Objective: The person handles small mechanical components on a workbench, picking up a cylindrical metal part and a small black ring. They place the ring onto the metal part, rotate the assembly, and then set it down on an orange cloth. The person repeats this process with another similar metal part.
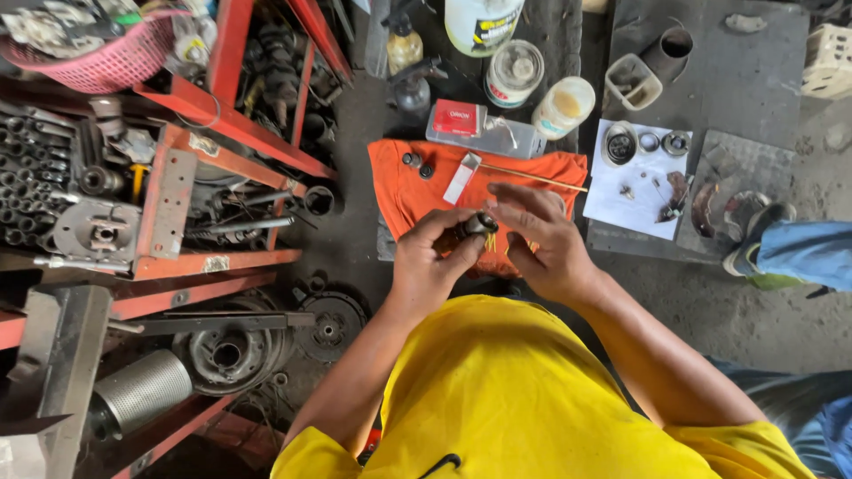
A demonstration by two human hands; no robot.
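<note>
Left hand (430,262) pinches a small dark metal part (477,224) upright for access; right hand (541,239), fingers loosely spread, works its end above the orange cloth (417,191) that catches loose pieces.

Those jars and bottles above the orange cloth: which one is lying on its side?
The small white jar with yellowish contents, tipped over right of the round clear-lidded tub. The tub and the big white jug stand upright.
</note>
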